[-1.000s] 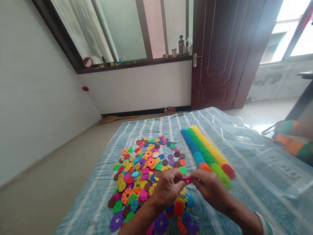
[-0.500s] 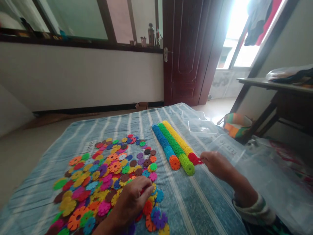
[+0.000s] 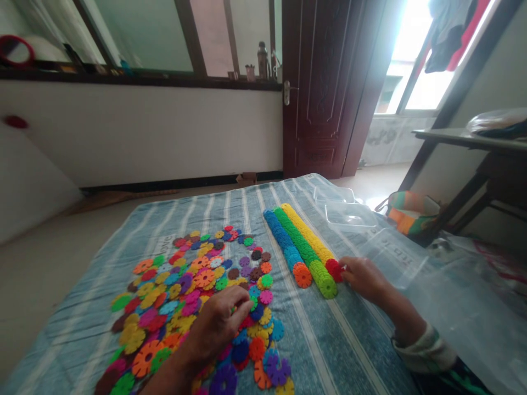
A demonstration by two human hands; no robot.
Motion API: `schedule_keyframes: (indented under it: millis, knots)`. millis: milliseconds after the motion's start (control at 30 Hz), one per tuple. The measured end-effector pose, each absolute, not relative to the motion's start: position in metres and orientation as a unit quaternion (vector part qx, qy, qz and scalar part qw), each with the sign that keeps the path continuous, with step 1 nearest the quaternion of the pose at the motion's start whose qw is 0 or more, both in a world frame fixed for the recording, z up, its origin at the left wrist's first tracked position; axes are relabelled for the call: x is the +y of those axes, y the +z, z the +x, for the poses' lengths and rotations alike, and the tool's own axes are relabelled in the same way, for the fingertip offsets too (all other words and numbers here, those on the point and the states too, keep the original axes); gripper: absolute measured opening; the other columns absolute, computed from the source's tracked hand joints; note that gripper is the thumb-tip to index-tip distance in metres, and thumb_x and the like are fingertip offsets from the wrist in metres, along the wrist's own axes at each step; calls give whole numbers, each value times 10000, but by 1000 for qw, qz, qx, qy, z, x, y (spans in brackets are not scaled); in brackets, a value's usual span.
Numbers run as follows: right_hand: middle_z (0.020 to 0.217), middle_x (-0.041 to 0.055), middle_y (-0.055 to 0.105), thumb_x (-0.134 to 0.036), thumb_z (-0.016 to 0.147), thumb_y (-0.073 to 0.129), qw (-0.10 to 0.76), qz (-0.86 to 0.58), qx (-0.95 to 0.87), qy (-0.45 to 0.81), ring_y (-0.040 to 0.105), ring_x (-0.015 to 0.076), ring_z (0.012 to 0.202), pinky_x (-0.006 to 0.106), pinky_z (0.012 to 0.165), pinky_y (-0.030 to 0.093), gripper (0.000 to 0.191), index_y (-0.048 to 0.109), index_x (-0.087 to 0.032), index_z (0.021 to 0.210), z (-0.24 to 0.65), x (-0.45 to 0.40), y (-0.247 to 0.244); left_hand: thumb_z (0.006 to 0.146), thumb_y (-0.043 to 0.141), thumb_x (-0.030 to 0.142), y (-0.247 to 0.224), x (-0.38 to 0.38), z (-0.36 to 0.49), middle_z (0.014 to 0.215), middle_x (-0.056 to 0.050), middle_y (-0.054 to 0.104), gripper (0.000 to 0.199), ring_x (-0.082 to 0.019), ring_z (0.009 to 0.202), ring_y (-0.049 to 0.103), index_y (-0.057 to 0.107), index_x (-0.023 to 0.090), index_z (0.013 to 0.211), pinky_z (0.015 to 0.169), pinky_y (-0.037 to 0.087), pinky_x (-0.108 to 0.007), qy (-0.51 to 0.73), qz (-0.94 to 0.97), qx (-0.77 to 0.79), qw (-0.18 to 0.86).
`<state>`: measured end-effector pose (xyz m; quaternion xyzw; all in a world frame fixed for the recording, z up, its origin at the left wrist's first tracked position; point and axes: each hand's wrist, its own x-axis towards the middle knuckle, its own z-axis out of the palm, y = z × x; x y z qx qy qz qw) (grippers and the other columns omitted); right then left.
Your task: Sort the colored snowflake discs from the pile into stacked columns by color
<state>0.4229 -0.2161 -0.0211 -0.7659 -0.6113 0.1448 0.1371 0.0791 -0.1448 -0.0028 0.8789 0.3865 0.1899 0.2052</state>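
Observation:
Loose notched plastic discs in many colours are spread over the left of the striped cloth. Above their right part is my left hand, its fingers closed together; whatever they may hold is hidden. Three rows of stacked discs lie side by side: a blue row ending in orange, a green row ending in light green, and a yellow row ending in red discs. My right hand pinches at the red end of the yellow row, fingertips on a red disc.
Clear plastic containers and a clear lid lie right of the rows, with plastic bags nearer. An orange and green basket stands on the floor by a dark table.
The view has shifted slightly left. My right hand's red disc now sits against the red end of the yellow row, where before it stuck out. My left hand has lifted slightly.

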Motion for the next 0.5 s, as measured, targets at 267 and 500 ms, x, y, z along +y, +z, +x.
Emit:
schedule_keyframes:
  millis: [267, 500]
  knots:
    - [803, 40, 729, -164, 799, 540, 153, -769, -601, 158, 655, 188, 769, 252, 665, 383, 250, 682, -191, 1004, 418, -218, -19, 855, 474, 304, -2, -130, 71, 657, -1, 605, 261, -137, 633, 568, 584, 194, 645, 615, 438, -228, 197, 869, 404, 205]
    - [759, 20, 712, -243, 803, 511, 179, -748, -616, 171, 648, 190, 706, 266, 636, 401, 238, 680, -221, 970, 425, -221, -37, 827, 469, 217, 4, -84, 57, 667, -7, 628, 208, -149, 681, 605, 588, 191, 658, 666, 440, -236, 161, 853, 487, 93]
